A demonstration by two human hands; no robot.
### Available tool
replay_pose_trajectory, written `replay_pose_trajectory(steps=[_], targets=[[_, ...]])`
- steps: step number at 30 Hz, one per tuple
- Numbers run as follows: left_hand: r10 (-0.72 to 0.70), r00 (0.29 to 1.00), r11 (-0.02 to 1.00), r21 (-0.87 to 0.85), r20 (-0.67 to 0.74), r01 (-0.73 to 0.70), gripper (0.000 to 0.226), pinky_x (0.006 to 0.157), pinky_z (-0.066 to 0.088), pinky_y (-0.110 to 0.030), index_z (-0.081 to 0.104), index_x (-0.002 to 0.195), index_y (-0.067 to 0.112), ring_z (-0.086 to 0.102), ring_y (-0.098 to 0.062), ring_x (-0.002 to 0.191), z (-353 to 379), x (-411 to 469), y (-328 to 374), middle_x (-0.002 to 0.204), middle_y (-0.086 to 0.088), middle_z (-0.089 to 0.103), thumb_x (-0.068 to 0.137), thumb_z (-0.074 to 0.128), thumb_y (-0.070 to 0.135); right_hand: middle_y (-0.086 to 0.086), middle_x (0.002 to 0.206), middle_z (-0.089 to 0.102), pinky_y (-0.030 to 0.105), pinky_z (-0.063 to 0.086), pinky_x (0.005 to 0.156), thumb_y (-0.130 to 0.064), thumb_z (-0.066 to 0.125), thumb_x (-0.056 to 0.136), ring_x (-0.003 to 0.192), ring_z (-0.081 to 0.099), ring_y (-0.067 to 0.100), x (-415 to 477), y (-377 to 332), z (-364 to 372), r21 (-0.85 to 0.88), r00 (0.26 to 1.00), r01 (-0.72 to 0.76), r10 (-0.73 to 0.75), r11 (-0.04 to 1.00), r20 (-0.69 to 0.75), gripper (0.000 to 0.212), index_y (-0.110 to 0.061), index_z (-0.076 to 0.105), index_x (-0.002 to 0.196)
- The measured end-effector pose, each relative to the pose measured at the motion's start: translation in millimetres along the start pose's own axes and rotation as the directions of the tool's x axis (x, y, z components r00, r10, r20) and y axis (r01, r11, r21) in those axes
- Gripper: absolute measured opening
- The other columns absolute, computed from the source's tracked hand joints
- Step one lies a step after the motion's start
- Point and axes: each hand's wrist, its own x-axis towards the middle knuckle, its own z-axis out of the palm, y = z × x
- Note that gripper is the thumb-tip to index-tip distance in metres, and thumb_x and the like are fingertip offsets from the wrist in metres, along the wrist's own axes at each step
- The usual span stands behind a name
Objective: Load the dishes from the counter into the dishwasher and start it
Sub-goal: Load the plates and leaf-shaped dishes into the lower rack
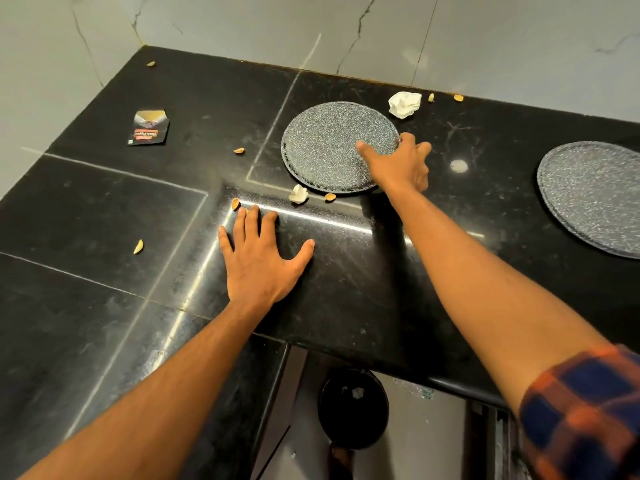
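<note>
Dishes lie further out. Nearest, below the front edge of the desk (pixel 104 220), a dark round bin (pixel 353 420) holds one pale scrap (pixel 356 392). On the desk, the left grip (pixel 263 258) rests flat with fingers spread, clasping nothing and well apart from any dish. Beyond its fingertips lie a nutshell (pixel 236 203) and a small tissue wad (pixel 299 194).

Further back, the right grip (pixel 401 164) pinches the right rim of a speckled grey plate (pixel 325 150), thumb laid over the top and fingers curled round the edge. The plate therefore spreads leftward from that grip. Being round, it has no long axis, and whether it has left the desk cannot be told. It carries nothing.

A second plate (pixel 595 199) sits well to the right, also bare, possibly stacked on another. Behind the held plate is a crumpled tissue (pixel 405 104), and a torn sachet (pixel 148 128) lies far left. No dishwasher is in view.
</note>
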Motion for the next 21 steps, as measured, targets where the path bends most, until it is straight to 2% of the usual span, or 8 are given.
replay_pose_trajectory(steps=[3,7,14,21], targets=[[-0.002,1.0,1.0,0.004,0.0,0.002,0.084,0.124,-0.003,-0.053,0.037,0.145,0.028,0.004,-0.02,0.154,-0.3,-0.2,-0.5,0.163,-0.003,0.023,0.082,0.036,0.084,0.008,0.148,0.031,0.044,0.044,0.098,-0.083,0.071,0.063,0.13,0.046,0.035,8.1,-6.8,5.8,-0.156,0.998,0.022,-0.013,0.988,0.053,0.119,-0.019,0.03,0.154],[0.0,1.0,1.0,0.003,0.001,0.0,0.085,0.124,-0.003,-0.053,0.038,0.145,0.028,0.004,-0.02,0.154,-0.3,0.7,-0.2,0.163,-0.003,0.023,0.082,0.036,0.084,0.009,0.147,0.032,0.044,0.044,0.1,-0.081,0.079,0.055,0.134,0.039,0.035,17.8,-10.8,5.2,-0.208,0.996,0.001,0.017,0.978,0.085,0.121,-0.018,0.036,0.149],[-0.001,1.0,1.0,0.003,0.01,0.001,0.084,0.124,-0.004,-0.053,0.037,0.145,0.028,0.002,-0.02,0.154,-0.9,0.1,-0.4,0.163,-0.003,0.022,0.082,0.035,0.084,0.015,0.151,0.033,0.045,0.04,0.107,-0.057,0.094,0.052,0.141,0.033,0.034,36.3,-18.9,-6.6,-0.071,0.971,-0.162,0.172,0.984,0.169,0.122,-0.015,0.033,0.149],[0.005,1.0,1.0,-0.003,0.003,-0.005,0.081,0.123,-0.003,-0.054,0.039,0.142,0.027,0.004,-0.02,0.154,0.3,1.2,-1.4,0.162,-0.003,0.023,0.082,0.038,0.082,0.008,0.136,0.056,0.046,0.048,0.102,-0.053,0.098,0.039,0.127,0.052,0.03,40.9,-7.4,-2.8,0.176,0.969,-0.205,0.175,0.963,0.174,0.118,-0.012,0.048,0.137]])
